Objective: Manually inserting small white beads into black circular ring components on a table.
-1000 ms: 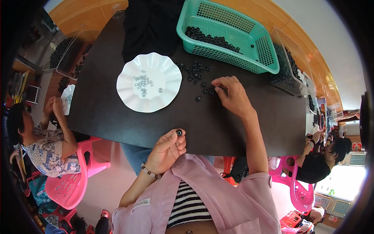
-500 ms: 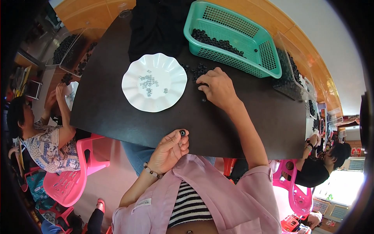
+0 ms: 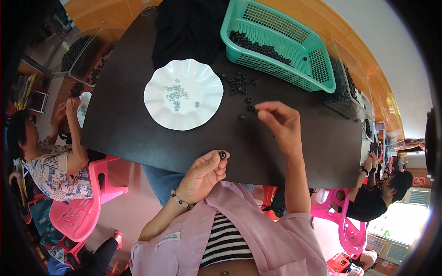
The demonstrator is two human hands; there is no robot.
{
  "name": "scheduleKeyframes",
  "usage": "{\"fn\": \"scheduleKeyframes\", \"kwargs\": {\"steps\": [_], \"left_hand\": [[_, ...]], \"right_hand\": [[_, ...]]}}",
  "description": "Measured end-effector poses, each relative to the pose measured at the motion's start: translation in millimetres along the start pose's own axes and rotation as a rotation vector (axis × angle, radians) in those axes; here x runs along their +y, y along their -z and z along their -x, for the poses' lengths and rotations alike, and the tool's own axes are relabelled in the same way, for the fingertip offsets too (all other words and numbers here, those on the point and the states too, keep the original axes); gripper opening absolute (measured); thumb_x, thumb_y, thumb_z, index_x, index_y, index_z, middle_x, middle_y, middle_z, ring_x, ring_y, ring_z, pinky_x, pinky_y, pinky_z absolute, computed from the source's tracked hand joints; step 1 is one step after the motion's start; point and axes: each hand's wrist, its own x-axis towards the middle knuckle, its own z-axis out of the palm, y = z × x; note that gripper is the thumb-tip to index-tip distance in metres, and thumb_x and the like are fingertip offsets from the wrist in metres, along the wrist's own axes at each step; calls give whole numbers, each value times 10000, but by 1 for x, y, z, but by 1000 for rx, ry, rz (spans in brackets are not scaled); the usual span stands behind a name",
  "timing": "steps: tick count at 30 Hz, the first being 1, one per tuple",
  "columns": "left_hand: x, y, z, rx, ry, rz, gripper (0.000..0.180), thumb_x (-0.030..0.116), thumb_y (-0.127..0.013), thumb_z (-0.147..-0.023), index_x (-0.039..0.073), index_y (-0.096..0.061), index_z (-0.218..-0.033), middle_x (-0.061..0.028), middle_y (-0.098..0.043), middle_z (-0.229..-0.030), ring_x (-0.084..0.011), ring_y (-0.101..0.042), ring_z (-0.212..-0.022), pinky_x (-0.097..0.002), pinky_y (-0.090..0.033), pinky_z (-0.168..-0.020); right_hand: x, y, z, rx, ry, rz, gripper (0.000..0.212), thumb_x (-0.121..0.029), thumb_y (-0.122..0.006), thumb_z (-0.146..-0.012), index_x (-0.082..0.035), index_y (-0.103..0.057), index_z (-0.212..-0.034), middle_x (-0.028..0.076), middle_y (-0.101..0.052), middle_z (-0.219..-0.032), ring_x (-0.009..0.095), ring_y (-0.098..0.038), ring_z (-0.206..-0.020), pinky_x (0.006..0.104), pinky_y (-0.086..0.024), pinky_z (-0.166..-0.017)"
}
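Observation:
My left hand (image 3: 202,174) is pinched round a small black round part (image 3: 223,155) with a pale, shiny centre, just above the table's near edge. Farther forward and to the right, my right hand (image 3: 284,125) hangs over the table with thumb and forefinger together. A small black piece (image 3: 256,112) shows dark at those fingertips, partly hidden. Beside them lie a few loose black round parts (image 3: 242,117), and a bigger cluster of the same parts (image 3: 238,84) sits beyond. Left of the cluster, a white scalloped plate (image 3: 156,108) carries several tiny clear pieces (image 3: 177,93).
A green plastic basket (image 3: 281,71) with black parts stands at the far right of the dark table (image 3: 124,124). Black cloth (image 3: 186,34) lies behind the plate. Clear bins (image 3: 347,99) flank both sides. Co-workers sit at left (image 3: 62,161) and right (image 3: 373,195).
My right hand has moved from the cluster rightward and nearer, drawing a few black parts out from it. The left hand keeps its part, shifted slightly right.

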Motion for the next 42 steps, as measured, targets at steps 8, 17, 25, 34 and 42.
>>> {"fn": "scheduleKeyframes", "kwargs": {"steps": [8,17,25,34,42], "left_hand": [[0,-25,-7,-39,42,-90,290,275,-572,-965,21,-614,-1099,39,-516,-801,-47,-462,-731,-212,-388,-683],[-4,-27,-2,-13,24,-147,264,287,-593,-953,43,-642,-1045,37,-542,-802,-47,-462,-725,-212,-388,-681],[-5,-24,0,-19,-8,-162,262,276,-607,-946,39,-645,-1051,38,-551,-811,-47,-459,-723,-210,-380,-675],[-4,-19,1,4,-54,-256,269,251,-642,-924,24,-655,-1067,37,-556,-781,-53,-439,-698,-199,-369,-643],[-1,-19,2,46,-107,-389,293,257,-664,-911,7,-667,-1062,46,-568,-785,-42,-428,-697,-193,-365,-630]], "right_hand": [[9,-20,59,-99,37,-422,128,10,-710,-818,32,-685,-942,52,-636,-840,115,-602,-786,225,-473,-748],[2,-25,69,-130,78,-381,155,-24,-741,-794,13,-704,-940,47,-634,-837,113,-550,-779,235,-448,-710],[-8,-23,67,-137,267,-30,170,-87,-806,-715,-18,-711,-839,52,-656,-770,159,-535,-741,275,-417,-680],[-17,-26,66,-146,275,98,165,-106,-816,-690,-40,-727,-813,27,-664,-751,149,-525,-722,276,-411,-678],[-21,-27,66,-129,320,221,159,-102,-819,-670,-54,-737,-797,18,-662,-742,157,-527,-726,281,-413,-663]]}}
